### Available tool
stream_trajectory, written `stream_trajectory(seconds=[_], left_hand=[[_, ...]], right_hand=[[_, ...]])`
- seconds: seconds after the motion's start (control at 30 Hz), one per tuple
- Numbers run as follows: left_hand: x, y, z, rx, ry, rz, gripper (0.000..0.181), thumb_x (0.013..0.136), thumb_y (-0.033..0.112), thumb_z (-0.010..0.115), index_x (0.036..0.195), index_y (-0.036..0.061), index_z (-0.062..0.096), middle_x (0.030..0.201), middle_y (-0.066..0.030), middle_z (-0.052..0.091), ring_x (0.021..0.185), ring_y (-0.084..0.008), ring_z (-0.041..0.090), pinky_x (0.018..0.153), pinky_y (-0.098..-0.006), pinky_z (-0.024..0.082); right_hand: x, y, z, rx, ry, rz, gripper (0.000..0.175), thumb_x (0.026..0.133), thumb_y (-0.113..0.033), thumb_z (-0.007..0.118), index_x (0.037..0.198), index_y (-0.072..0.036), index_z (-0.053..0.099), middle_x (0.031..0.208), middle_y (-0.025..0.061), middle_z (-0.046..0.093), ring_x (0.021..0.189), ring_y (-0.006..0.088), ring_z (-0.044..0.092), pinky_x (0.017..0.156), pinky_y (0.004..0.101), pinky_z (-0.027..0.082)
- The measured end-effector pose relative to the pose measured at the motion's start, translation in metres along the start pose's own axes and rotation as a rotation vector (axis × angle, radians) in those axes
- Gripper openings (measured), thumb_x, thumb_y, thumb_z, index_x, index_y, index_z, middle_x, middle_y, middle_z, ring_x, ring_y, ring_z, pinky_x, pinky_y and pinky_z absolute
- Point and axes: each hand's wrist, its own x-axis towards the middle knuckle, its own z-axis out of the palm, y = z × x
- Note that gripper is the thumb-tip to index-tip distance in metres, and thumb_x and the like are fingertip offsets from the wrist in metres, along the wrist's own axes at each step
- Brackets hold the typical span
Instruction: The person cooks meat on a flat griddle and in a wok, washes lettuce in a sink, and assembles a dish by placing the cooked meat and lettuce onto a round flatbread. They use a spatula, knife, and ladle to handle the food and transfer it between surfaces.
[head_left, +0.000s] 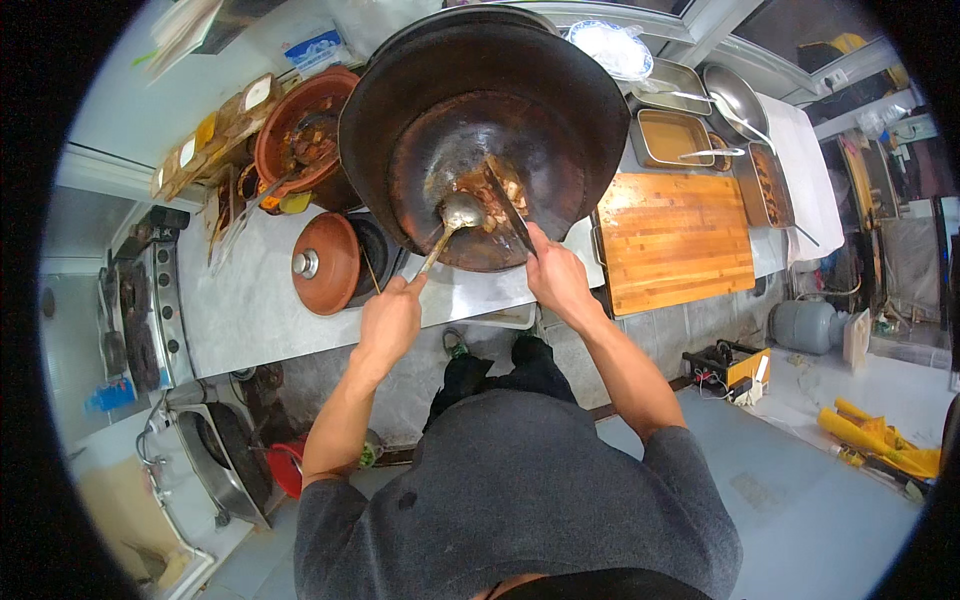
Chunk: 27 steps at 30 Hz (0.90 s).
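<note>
A large dark, deep metal pot (480, 127) with a wide flared wall stands before me. Pieces of cooked meat (491, 184) lie on its browned bottom. My left hand (391, 319) grips the long handle of a metal ladle (463, 210), whose bowl is in the pot beside the meat. In my right hand (559, 271) is a knife (510, 210) with a dark blade, held slanting over the meat and partly covering it. Whether the blade touches the pot's bottom is hard to tell.
Left of the pot are a clay pot (304, 127) with food and a clay lid (325, 262) with a metal knob. On the right lie a wooden cutting board (675, 240), a tray of brown liquid (673, 136) and a metal bowl (736, 97). A stove (161, 300) stands far left.
</note>
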Motion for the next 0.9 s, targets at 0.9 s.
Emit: stream_trajectory(seconds=[0.9], left_hand=[[-0.024, 0.001, -0.003, -0.100, 0.020, -0.006, 0.043, 0.085, 0.001, 0.056, 0.126, 0.0029, 0.066, 0.089, -0.0169, 0.060, 0.068, -0.0385, 0.064, 0.062, -0.0484, 0.053]], right_hand=[[0.006, 0.000, -0.012, 0.023, -0.173, -0.004, 0.041, 0.086, -0.007, 0.056, 0.126, -0.004, 0.052, 0.081, 0.0291, 0.067, 0.079, 0.0487, 0.066, 0.073, 0.0580, 0.051]])
